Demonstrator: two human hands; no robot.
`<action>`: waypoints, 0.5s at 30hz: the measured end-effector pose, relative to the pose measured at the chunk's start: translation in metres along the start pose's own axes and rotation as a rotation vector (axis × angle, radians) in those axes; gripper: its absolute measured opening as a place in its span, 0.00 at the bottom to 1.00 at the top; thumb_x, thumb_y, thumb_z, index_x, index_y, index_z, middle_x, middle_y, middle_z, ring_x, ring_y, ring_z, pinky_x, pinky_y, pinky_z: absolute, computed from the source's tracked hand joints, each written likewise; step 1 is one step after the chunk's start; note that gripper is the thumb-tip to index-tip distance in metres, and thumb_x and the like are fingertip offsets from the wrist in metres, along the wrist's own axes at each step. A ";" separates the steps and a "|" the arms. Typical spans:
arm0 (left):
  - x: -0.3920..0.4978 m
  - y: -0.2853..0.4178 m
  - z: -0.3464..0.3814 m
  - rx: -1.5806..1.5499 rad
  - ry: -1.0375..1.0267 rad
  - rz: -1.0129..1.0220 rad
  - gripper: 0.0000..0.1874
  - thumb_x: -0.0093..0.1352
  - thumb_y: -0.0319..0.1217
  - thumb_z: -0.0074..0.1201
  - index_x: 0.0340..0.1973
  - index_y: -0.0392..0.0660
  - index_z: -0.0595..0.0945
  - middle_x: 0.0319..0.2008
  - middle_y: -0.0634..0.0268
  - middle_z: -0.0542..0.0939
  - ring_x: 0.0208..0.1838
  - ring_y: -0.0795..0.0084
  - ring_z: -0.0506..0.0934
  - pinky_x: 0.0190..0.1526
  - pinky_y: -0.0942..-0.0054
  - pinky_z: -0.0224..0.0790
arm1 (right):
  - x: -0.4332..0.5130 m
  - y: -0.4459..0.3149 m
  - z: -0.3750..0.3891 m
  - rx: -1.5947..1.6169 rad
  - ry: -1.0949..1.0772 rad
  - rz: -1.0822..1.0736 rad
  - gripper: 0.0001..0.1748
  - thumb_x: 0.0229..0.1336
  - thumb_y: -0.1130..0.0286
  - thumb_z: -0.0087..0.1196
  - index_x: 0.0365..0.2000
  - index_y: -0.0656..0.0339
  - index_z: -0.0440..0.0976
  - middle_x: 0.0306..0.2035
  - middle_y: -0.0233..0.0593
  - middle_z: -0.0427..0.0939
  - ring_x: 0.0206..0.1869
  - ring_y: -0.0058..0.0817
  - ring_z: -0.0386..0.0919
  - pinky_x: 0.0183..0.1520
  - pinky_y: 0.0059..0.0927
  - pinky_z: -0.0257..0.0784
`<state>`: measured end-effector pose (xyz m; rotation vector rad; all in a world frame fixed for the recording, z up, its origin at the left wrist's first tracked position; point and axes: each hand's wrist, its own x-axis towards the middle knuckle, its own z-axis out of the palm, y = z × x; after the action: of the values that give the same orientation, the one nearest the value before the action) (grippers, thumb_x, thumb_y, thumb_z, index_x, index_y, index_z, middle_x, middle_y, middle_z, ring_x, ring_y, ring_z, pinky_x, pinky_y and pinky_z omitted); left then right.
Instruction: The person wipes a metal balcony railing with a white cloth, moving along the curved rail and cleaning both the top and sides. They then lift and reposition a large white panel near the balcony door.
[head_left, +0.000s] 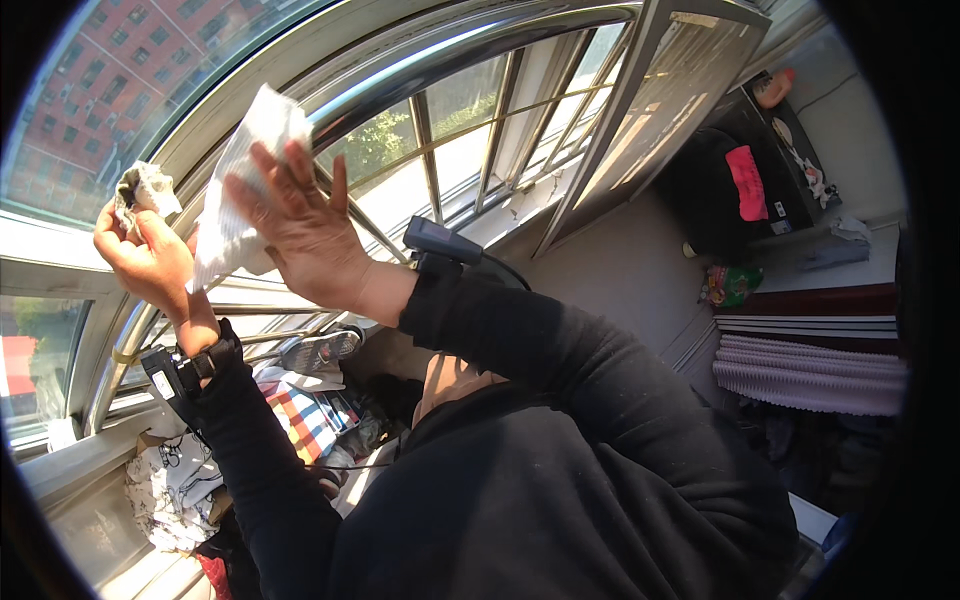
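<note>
My left hand (146, 259), at the left by the window frame, pinches a crumpled, soiled whitish wad (146, 191), cloth or paper. My right hand (311, 232) is slightly blurred, its fingers spread across a white ribbed cloth or paper sheet (240, 187). The sheet stretches above and below the fingers, and its lower edge comes close to my left wrist. Whether the right hand grips it or only lies against it cannot be seen. Behind both hands runs a shiny metal window rail (480, 71) with upright bars (427, 157).
A framed screen panel (652, 112) leans out from the window at upper right. Black furniture (709, 195) carries a pink cloth (746, 184). Below the rail are a shoe (322, 351), a checked cloth (315, 416) and a patterned white cloth (176, 480). Pleated fabric (810, 375) sits at right.
</note>
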<state>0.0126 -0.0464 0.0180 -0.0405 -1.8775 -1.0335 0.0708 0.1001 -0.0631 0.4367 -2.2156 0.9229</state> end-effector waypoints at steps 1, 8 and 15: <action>0.003 0.000 -0.002 0.063 -0.004 0.024 0.15 0.69 0.26 0.50 0.51 0.35 0.75 0.47 0.52 0.82 0.48 0.61 0.82 0.50 0.66 0.75 | -0.003 -0.003 0.004 -0.239 0.121 -0.200 0.42 0.61 0.68 0.50 0.73 0.31 0.48 0.78 0.24 0.40 0.80 0.25 0.33 0.77 0.53 0.19; 0.002 0.004 -0.003 0.065 -0.023 -0.091 0.15 0.71 0.25 0.46 0.54 0.38 0.73 0.52 0.52 0.78 0.46 0.60 0.82 0.35 0.67 0.83 | 0.019 0.084 -0.022 -0.802 0.198 -0.397 0.31 0.68 0.56 0.48 0.68 0.25 0.55 0.69 0.22 0.56 0.77 0.22 0.46 0.75 0.55 0.12; -0.002 0.006 0.000 -0.108 0.012 -0.162 0.20 0.71 0.23 0.43 0.59 0.44 0.67 0.60 0.52 0.72 0.48 0.60 0.80 0.21 0.69 0.86 | 0.040 0.152 -0.103 -0.813 0.301 -0.311 0.28 0.64 0.58 0.55 0.61 0.37 0.59 0.57 0.30 0.65 0.70 0.30 0.60 0.73 0.57 0.21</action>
<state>0.0163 -0.0420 0.0209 0.0562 -1.8359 -1.2426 0.0096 0.2777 -0.0568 0.2180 -1.9589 -0.1034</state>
